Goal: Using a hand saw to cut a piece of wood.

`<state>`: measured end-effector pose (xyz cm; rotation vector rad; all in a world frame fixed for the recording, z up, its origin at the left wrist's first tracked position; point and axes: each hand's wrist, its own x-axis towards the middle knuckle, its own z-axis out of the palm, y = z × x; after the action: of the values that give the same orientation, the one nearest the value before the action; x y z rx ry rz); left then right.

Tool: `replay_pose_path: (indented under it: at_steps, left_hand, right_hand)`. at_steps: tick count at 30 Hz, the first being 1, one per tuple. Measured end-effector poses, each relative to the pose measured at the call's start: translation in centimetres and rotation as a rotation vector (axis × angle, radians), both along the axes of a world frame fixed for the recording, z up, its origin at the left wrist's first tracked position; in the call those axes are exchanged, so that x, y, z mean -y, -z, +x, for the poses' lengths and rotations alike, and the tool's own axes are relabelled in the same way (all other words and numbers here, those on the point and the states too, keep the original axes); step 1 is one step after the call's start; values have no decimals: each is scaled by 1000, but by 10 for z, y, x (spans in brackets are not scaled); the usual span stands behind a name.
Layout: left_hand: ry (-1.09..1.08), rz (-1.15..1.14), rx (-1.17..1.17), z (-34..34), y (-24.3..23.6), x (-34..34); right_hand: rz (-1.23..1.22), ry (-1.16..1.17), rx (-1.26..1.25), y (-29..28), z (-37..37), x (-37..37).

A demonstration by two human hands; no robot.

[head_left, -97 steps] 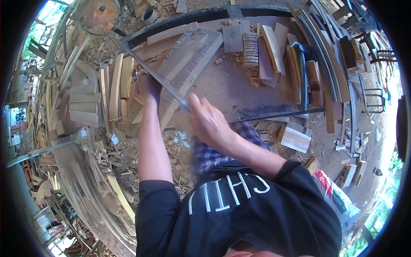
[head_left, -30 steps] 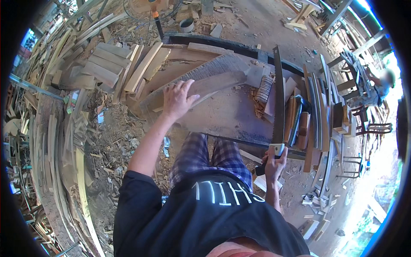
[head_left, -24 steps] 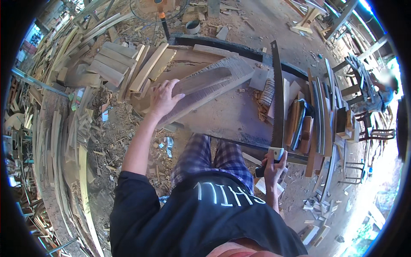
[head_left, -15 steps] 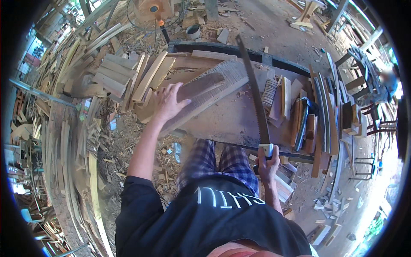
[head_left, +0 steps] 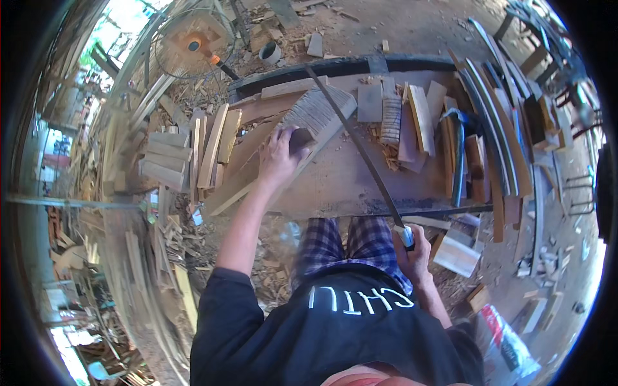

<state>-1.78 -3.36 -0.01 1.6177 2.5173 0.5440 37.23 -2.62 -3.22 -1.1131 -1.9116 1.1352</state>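
My right hand point(head_left: 415, 251) is closed round the pale handle of a handsaw point(head_left: 362, 147), whose long narrow blade slants up and away to the left. The blade passes over the bench and the far end of a thick wooden board point(head_left: 328, 103) with rows of cut marks across its face. Above that board my left hand point(head_left: 278, 157) is closed on a dark brown wood block point(head_left: 301, 137), its end turned toward the saw side. Part of the block is hidden under the fingers.
Thin wood strips point(head_left: 214, 147) lie left on the bench point(head_left: 328, 186). A grooved wood piece point(head_left: 390, 119), a flat block point(head_left: 369, 103) and more offcuts lie right. Beyond the dark far rail point(head_left: 290, 76) are a fan point(head_left: 194, 45) and a bucket point(head_left: 270, 53). Scraps cover the floor.
My left hand has closed on the brown block and moved right with it. The saw blade has tilted further left, and my right hand sits slightly lower. The head view has shifted.
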Motion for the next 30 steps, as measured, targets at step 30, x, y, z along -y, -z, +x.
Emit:
replay_pose_path:
  at_steps: [30]
  left_hand:
    - [-477,39,-221,10,12,-55]
  right_hand:
    - [-109,-345,-136,-13,-159,-77]
